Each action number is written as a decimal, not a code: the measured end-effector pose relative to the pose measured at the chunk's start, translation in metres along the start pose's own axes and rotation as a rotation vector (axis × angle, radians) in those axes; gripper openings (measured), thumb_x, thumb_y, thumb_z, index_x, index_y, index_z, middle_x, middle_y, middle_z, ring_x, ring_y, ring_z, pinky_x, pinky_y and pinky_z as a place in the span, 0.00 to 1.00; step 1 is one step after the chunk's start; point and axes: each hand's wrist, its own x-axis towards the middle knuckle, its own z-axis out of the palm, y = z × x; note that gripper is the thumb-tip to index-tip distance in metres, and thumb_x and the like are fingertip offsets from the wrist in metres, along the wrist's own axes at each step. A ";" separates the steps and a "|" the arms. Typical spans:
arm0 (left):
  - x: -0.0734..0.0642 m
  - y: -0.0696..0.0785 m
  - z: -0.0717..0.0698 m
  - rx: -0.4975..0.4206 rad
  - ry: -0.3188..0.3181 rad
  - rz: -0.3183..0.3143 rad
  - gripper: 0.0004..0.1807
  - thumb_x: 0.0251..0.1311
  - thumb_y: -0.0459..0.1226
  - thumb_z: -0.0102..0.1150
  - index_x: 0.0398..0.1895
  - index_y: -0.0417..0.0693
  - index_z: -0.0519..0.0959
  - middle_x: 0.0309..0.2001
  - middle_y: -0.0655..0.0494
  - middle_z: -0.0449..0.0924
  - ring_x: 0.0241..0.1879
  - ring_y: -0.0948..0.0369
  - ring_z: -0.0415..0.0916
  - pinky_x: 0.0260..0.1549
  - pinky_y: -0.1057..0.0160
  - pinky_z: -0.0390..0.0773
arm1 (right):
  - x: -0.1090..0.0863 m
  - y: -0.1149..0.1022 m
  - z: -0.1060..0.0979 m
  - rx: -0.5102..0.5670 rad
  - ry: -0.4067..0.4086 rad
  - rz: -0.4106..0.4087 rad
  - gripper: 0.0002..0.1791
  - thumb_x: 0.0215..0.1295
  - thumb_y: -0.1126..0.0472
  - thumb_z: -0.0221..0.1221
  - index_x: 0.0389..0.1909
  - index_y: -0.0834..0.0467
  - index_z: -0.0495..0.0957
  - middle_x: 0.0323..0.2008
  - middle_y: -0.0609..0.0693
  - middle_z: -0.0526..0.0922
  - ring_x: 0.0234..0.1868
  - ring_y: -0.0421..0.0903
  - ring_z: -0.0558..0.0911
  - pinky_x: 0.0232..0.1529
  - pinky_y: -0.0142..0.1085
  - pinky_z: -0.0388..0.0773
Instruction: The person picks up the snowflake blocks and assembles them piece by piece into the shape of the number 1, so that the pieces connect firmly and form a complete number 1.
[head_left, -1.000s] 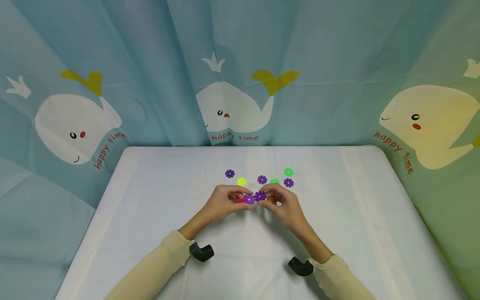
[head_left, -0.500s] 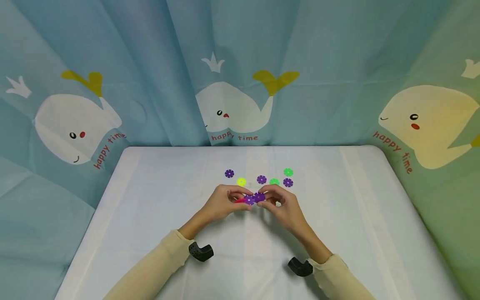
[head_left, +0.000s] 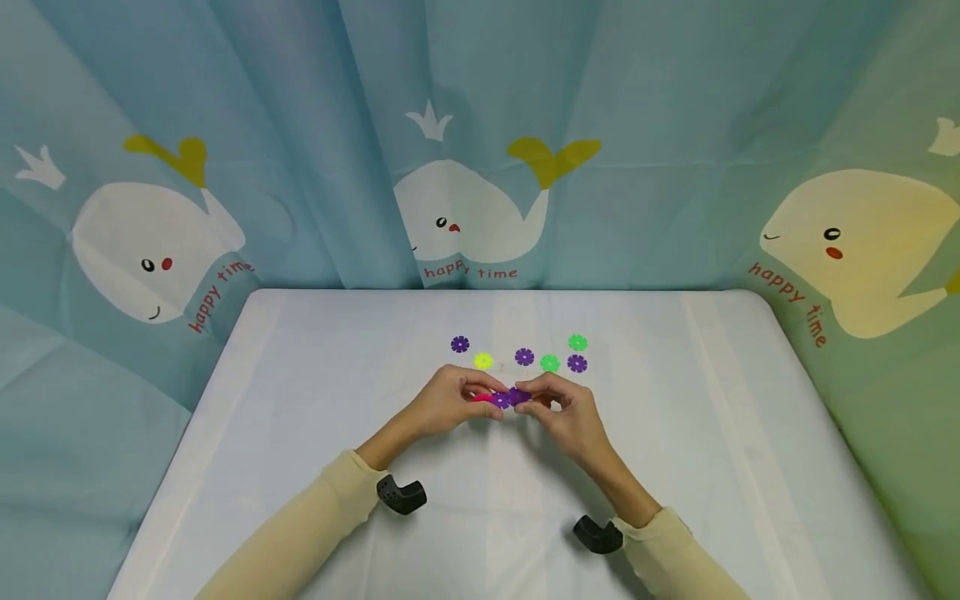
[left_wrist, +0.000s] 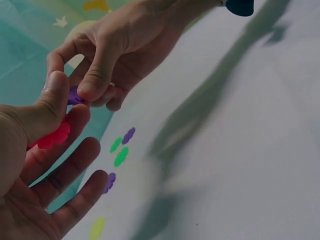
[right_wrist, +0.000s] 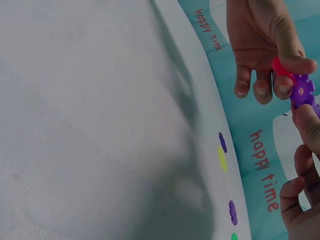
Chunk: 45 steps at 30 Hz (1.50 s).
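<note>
Over the white table my two hands meet fingertip to fingertip around notched plastic snowflake discs. My left hand pinches a pink snowflake disc with a purple snowflake disc fitted against it, thumb and index finger at their edges. In the left wrist view, this hand's other fingers stretch out loosely. From the other side, my right hand pinches a second purple snowflake disc between thumb and fingers. The two purple discs overlap at their rims in the head view, and fingertips hide part of each.
Beyond the hands lie loose discs: a purple one, a yellow one, another purple one, two green ones and a purple one at right. A blue-green whale curtain hangs behind the table.
The purple disc in my right hand has moved slightly left and turned, from beside the other purple disc to overlapping its rim. Both hands keep their grip; the loose discs lie as before.
</note>
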 end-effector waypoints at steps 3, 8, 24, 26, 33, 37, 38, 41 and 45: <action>0.001 0.001 -0.001 0.014 -0.015 -0.007 0.16 0.54 0.35 0.78 0.47 0.47 0.89 0.36 0.61 0.88 0.34 0.63 0.82 0.32 0.66 0.75 | 0.000 -0.001 0.000 -0.014 0.007 -0.022 0.14 0.50 0.80 0.72 0.36 0.64 0.86 0.38 0.60 0.89 0.30 0.41 0.81 0.33 0.27 0.76; 0.002 0.002 0.000 -0.006 -0.019 -0.026 0.18 0.55 0.37 0.78 0.50 0.47 0.88 0.41 0.58 0.90 0.38 0.65 0.85 0.34 0.65 0.75 | 0.002 -0.006 0.000 -0.035 0.023 -0.014 0.15 0.48 0.83 0.71 0.36 0.66 0.85 0.37 0.62 0.88 0.28 0.43 0.80 0.32 0.26 0.75; -0.001 0.000 0.003 -0.055 0.006 -0.046 0.16 0.55 0.39 0.79 0.46 0.49 0.88 0.40 0.59 0.89 0.40 0.64 0.85 0.35 0.64 0.77 | -0.005 0.000 0.001 0.000 0.037 -0.025 0.15 0.49 0.82 0.71 0.38 0.66 0.85 0.39 0.62 0.88 0.32 0.41 0.82 0.34 0.26 0.77; -0.001 0.001 0.004 -0.065 0.007 -0.047 0.16 0.54 0.38 0.79 0.46 0.48 0.88 0.40 0.59 0.89 0.39 0.65 0.85 0.35 0.66 0.77 | -0.005 0.000 0.003 0.014 0.044 -0.030 0.15 0.49 0.82 0.71 0.37 0.66 0.85 0.39 0.63 0.88 0.31 0.40 0.82 0.34 0.26 0.76; 0.001 0.000 0.006 -0.087 0.008 -0.020 0.16 0.53 0.33 0.78 0.46 0.43 0.88 0.34 0.56 0.88 0.34 0.65 0.83 0.31 0.69 0.74 | -0.003 0.000 0.005 0.029 0.056 -0.035 0.15 0.47 0.83 0.71 0.35 0.67 0.85 0.38 0.64 0.88 0.29 0.40 0.79 0.33 0.25 0.75; 0.001 -0.003 0.005 -0.118 0.015 -0.038 0.16 0.54 0.34 0.78 0.46 0.43 0.88 0.35 0.56 0.89 0.35 0.64 0.85 0.32 0.69 0.76 | -0.001 0.002 0.006 0.022 0.050 -0.021 0.15 0.48 0.83 0.71 0.35 0.66 0.85 0.39 0.64 0.88 0.30 0.39 0.80 0.33 0.25 0.75; 0.001 -0.003 0.005 -0.124 0.015 -0.036 0.16 0.54 0.34 0.78 0.46 0.43 0.88 0.36 0.56 0.89 0.36 0.64 0.85 0.32 0.69 0.76 | -0.001 0.002 0.006 0.022 0.050 -0.019 0.15 0.48 0.82 0.71 0.35 0.66 0.85 0.39 0.64 0.88 0.30 0.39 0.80 0.33 0.25 0.75; 0.002 -0.005 0.005 -0.131 0.016 -0.031 0.16 0.54 0.35 0.78 0.46 0.43 0.88 0.36 0.55 0.89 0.36 0.62 0.85 0.32 0.68 0.76 | -0.001 0.002 0.007 0.018 0.053 -0.023 0.15 0.48 0.83 0.71 0.36 0.67 0.85 0.39 0.65 0.88 0.30 0.40 0.80 0.33 0.25 0.75; 0.001 -0.008 0.006 -0.103 0.041 -0.035 0.16 0.54 0.36 0.79 0.46 0.45 0.88 0.35 0.57 0.88 0.35 0.63 0.84 0.31 0.69 0.75 | -0.002 0.005 0.008 -0.009 0.032 -0.029 0.16 0.50 0.83 0.70 0.40 0.68 0.84 0.39 0.64 0.87 0.30 0.41 0.80 0.33 0.26 0.75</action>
